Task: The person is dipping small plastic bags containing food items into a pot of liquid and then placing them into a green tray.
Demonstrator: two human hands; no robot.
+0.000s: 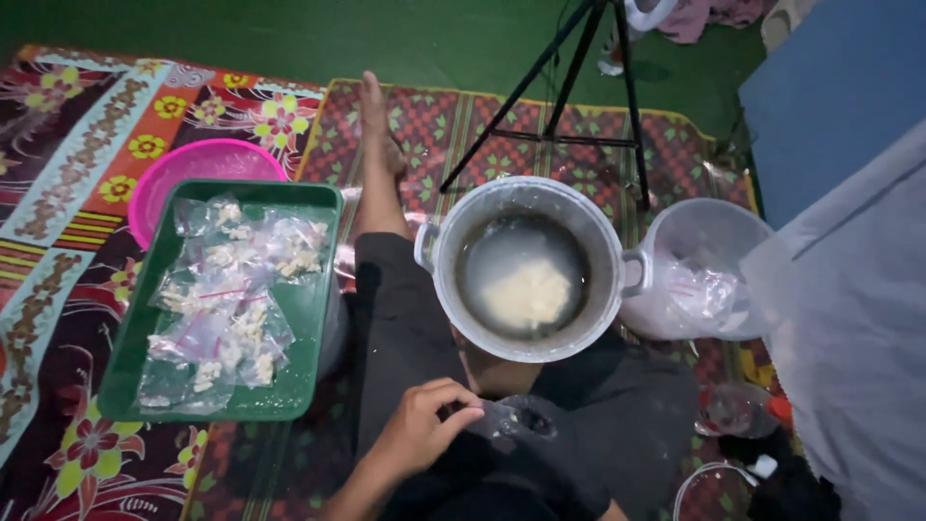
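On lap: left hand (417,427) fingers (461,415) pinching clear plastic bag (516,422).

Clear filled plastic bags (227,299) heaped on green tray (313,318), left of pot

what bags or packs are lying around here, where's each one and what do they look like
Filled bags: heaped on the green tray at left; small, clear, pale chunks inside.
Empty bags: in the white bucket at right; clear, crumpled.
Bag in hand: at the left hand, over the lap; clear, rumpled.
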